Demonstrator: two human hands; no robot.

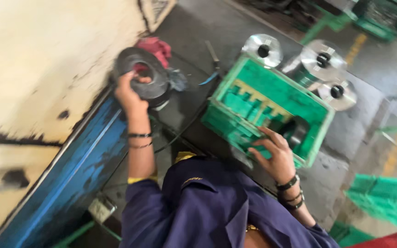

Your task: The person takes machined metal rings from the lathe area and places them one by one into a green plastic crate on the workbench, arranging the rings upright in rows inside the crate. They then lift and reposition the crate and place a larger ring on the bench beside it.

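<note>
My left hand grips a dark grey metal ring, thumb through its hole, and holds it up against the edge of a cream surface. With its fingers spread, my right hand rests on the near side of a green plastic crate. Another dark ring lies inside the crate just beyond those fingers, and the hand does not close on it. The picture is blurred by motion.
Three shiny metal coils stand behind the crate. A red cloth lies by the held ring. A blue machine edge runs along the left. More green crates sit at the right and the far top right. The floor is grey concrete.
</note>
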